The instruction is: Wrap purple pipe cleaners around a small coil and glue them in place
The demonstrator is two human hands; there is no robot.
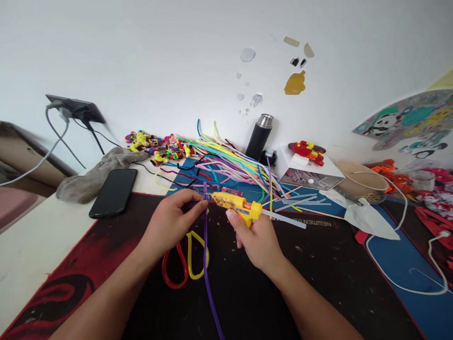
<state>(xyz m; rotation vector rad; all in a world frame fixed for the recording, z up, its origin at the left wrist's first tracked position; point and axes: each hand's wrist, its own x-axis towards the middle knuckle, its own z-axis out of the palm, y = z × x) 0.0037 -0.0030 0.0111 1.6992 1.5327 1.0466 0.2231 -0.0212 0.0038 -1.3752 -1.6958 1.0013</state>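
My left hand (pixel 177 215) pinches a purple pipe cleaner (pixel 206 255), which hangs down toward me with a short end above my fingers. My right hand (pixel 256 236) is wrapped round a yellow hot glue gun (pixel 230 202). Its stained nozzle points left, close to the pipe cleaner; whether they touch I cannot tell. A clear glue stick (pixel 286 220) juts from the gun's back. Below my left hand, scissors with one red and one yellow handle loop (pixel 190 257) lie on the black mat (pixel 311 293); their blades are hidden.
Behind my hands lies a heap of coloured pipe cleaners (pixel 230 163). A black flask (pixel 260 137) and a white box (pixel 309 172) stand near the wall. Loose glue sticks (pixel 300 202) lie right of centre, a phone (pixel 113 193) at left. A white cable (pixel 385 283) loops at right.
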